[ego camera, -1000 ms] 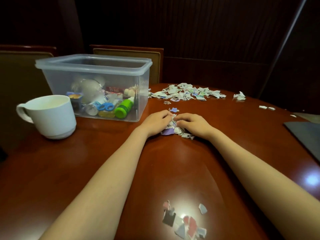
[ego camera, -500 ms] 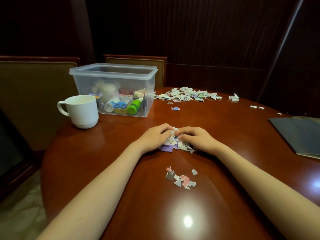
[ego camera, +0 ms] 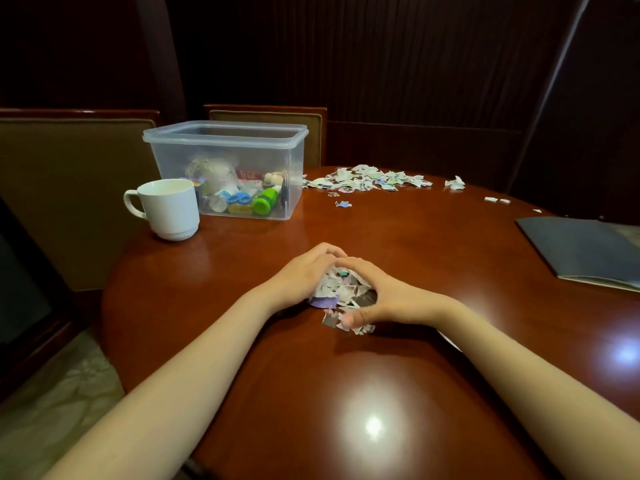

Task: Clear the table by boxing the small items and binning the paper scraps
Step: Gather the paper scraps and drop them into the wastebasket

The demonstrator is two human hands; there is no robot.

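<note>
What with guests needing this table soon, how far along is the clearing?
Done: the small items sit in the clear box. In hand: the left hand and right hand cup a scrap pile between them, with a few loose bits beside the right thumb. Left: the large scatter of scraps at the far edge, the strays to its right, and all the binning. No bin is in view.

The plastic box [ego camera: 294, 161] is open-topped, so you can enter from above. A white mug [ego camera: 169, 209] crowds its front-left corner. Right of the box, a loose scrap heap [ego camera: 367, 176] litters the table [ego camera: 415, 237]; farther right lies a dark folder [ego camera: 581, 251]. In front of the box, bare wood runs to the scrap pile [ego camera: 341, 289] cupped between your left hand [ego camera: 304, 271] and right hand [ego camera: 384, 292].
</note>
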